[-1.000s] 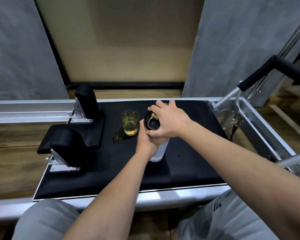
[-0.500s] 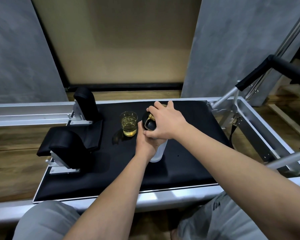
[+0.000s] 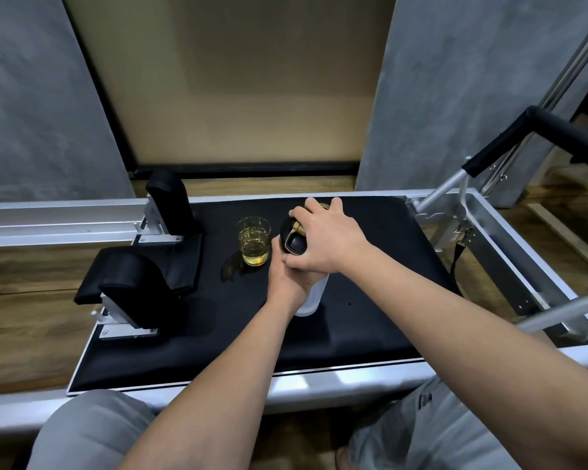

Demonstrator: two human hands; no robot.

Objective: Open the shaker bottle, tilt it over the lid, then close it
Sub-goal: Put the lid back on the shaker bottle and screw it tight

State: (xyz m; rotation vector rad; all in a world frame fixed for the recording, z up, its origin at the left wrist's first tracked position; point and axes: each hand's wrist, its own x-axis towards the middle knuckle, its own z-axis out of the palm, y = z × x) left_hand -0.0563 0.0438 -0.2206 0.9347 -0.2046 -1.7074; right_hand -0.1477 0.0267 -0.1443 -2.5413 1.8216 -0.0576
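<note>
A frosted white shaker bottle stands upright on the black padded platform. Its black lid with gold trim sits on top of it. My left hand grips the bottle's body from the left. My right hand is curled over the lid from above and the right, covering most of it. The join between lid and bottle is hidden by my hands.
A clear glass of yellow liquid stands just left of the bottle, close to my left hand. Black padded shoulder rests rise at the platform's left. A metal frame and padded bar lie to the right.
My right hand has turned a little on the lid, and more of the lid's gold-trimmed flap shows. The bottle and my left hand have stayed in place.
</note>
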